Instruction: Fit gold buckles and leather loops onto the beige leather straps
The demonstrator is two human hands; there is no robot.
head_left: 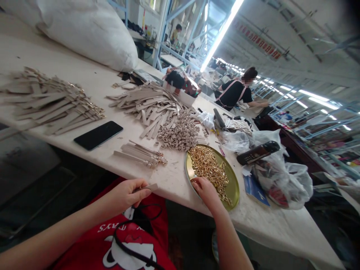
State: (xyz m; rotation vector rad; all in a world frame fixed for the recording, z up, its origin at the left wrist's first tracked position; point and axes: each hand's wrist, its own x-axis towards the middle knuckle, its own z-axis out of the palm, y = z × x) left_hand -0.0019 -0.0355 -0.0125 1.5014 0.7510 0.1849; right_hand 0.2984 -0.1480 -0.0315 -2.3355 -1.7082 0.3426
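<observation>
My left hand [128,194] pinches a beige leather strap [149,187] at the near edge of the table. My right hand [206,190] rests with curled fingers in a round gold tray [234,189], touching the heap of gold metal clasps [210,169] in it. Whether it holds one I cannot tell. A small bundle of finished straps [140,153] lies just beyond my left hand. Behind it sit a pile of beige loops [178,134] and a big heap of loose straps [153,105].
A black phone [98,135] lies left of the bundle, and another strap heap [47,101] sits further left. Plastic bags [281,172] and a dark handset [258,152] lie right of the tray. A large white sack [87,28] stands behind. A person in black [234,93] works further along.
</observation>
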